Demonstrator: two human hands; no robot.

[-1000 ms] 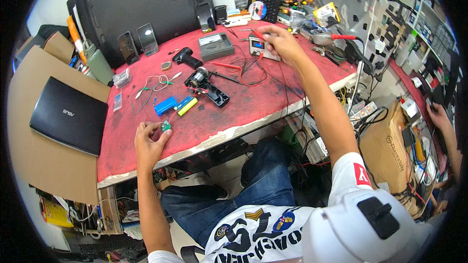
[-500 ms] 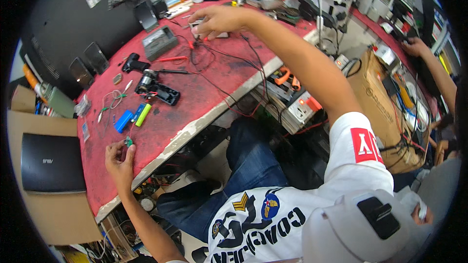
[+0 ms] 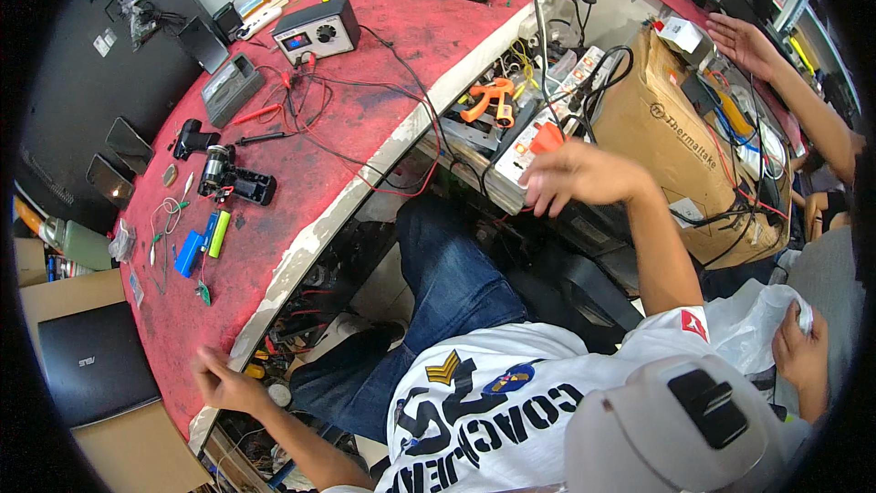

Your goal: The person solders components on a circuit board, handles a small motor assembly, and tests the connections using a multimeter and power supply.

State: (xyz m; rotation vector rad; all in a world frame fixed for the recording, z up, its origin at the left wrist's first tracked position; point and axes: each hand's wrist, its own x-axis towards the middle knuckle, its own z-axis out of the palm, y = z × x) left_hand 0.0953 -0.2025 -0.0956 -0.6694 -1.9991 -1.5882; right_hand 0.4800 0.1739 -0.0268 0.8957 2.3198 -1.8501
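1. Over to the head view, first to the left hand (image 3: 228, 388): blurred, at the near left end of the workbench (image 3: 315, 236); cannot tell thumb and fingers apart or together.
2. And the right hand (image 3: 582, 175), off the bench, at the near end of a white power strip (image 3: 522, 161): fingers loosely bent and slightly apart; cannot tell touching or clear, with all that blur.
3. Just beside those knuckles, on the strip, an orange-red plug (image 3: 548, 138); near it, an orange-handled tool (image 3: 494, 102).
4. Back to the red cloth (image 3: 310, 192): a small green circuit board (image 3: 203, 293), lying loose, farther in than the left hand and well apart from it.
5. Just beyond, a blue battery pack (image 3: 190, 254) and a yellow-green cylindrical cell (image 3: 219, 234).
6. Next, a dismantled black handheld tool (image 3: 246, 184) with a silver motor (image 3: 215, 169).
7. Farther up, a bench power supply (image 3: 318, 32), display lit, red and black leads (image 3: 288, 80) trailing across the cloth.
8. Far left, a black laptop (image 3: 91, 361) against cardboard.
9. Out right, a large cardboard box (image 3: 666, 151), another person's hand (image 3: 748, 46) above it; lower down, a further bystander's hand (image 3: 803, 351) at a white plastic bag (image 3: 750, 321).
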